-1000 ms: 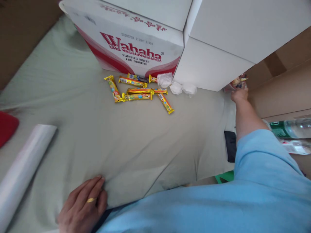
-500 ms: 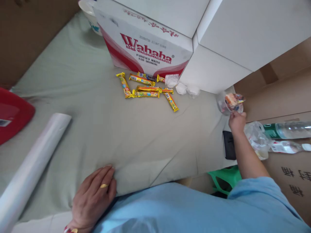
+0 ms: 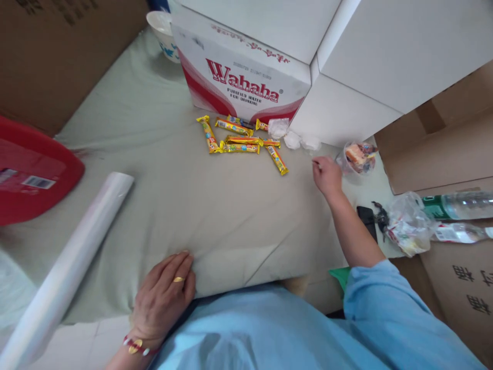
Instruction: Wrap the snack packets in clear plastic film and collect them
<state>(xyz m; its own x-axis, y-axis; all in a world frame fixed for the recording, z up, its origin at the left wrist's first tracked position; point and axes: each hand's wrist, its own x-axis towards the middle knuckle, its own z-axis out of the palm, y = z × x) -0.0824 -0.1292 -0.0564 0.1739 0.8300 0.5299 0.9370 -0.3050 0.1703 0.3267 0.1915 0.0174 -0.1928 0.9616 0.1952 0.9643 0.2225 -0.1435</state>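
Observation:
My left hand (image 3: 164, 295), with a gold ring, lies flat on the grey-green cloth (image 3: 231, 216) at the near edge, fingers stretched out and holding nothing. My right hand (image 3: 327, 174) hovers low over the cloth at the far right with its fingers curled into a pinch; what they hold is too small to make out. A small clear bag of snacks (image 3: 358, 156) sits just to its right, against the hand. Several yellow-wrapped candy bars (image 3: 241, 143) lie scattered left of the hand, in front of the red-and-white Wahaha box (image 3: 246, 82). White crumpled wads (image 3: 292, 139) lie between them.
A white box (image 3: 346, 108) stands beside the Wahaha box. A roll of clear film (image 3: 73, 262) lies at the left, with a red plastic lid (image 3: 34, 174) behind it. A white bowl (image 3: 162, 23) sits far back. On the right are a black phone (image 3: 365, 218), a crumpled plastic bag (image 3: 408, 226), water bottles (image 3: 458, 205) and cardboard boxes (image 3: 435, 144).
My right hand lifted the bag of snacks from beside the white box, brought it nearer, and has now moved left of it. My left hand stayed flat on the cloth.

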